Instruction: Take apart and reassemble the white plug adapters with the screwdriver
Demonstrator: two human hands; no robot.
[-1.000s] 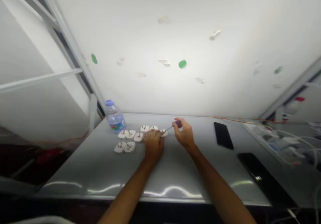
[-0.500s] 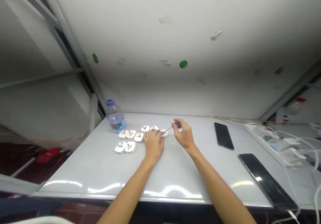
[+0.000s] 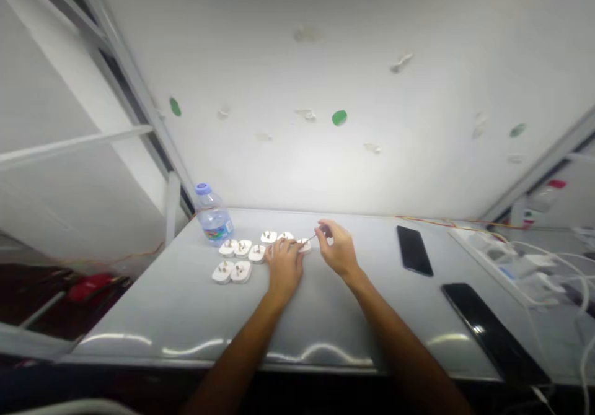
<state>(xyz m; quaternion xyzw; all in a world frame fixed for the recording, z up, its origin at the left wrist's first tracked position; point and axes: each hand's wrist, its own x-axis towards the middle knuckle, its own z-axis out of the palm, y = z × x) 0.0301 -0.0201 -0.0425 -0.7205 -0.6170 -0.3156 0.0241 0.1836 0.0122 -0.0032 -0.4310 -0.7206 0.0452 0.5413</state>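
Observation:
Several white plugs [image 3: 237, 260] lie prongs-up in a loose cluster on the grey table [image 3: 186, 316]. My left hand [image 3: 284, 267] rests on the table with its fingers closed over one white plug [image 3: 304, 246] at the cluster's right end. My right hand [image 3: 337, 249] is closed on a small screwdriver [image 3: 312, 238] with a dark handle. The thin shaft slants down and to the left, and its tip sits at the plug under my left fingers.
A small water bottle [image 3: 212, 215] with a blue cap stands at the table's back left. Two black phones [image 3: 413, 250] [image 3: 491, 332] lie to the right. Further right sits a white power strip [image 3: 506, 260] with white cables. The white wall rises just behind the table.
My right hand has shifted slightly left and lower with the screwdriver, closer to the plug. My left hand has stayed put. The room's brightness has flickered.

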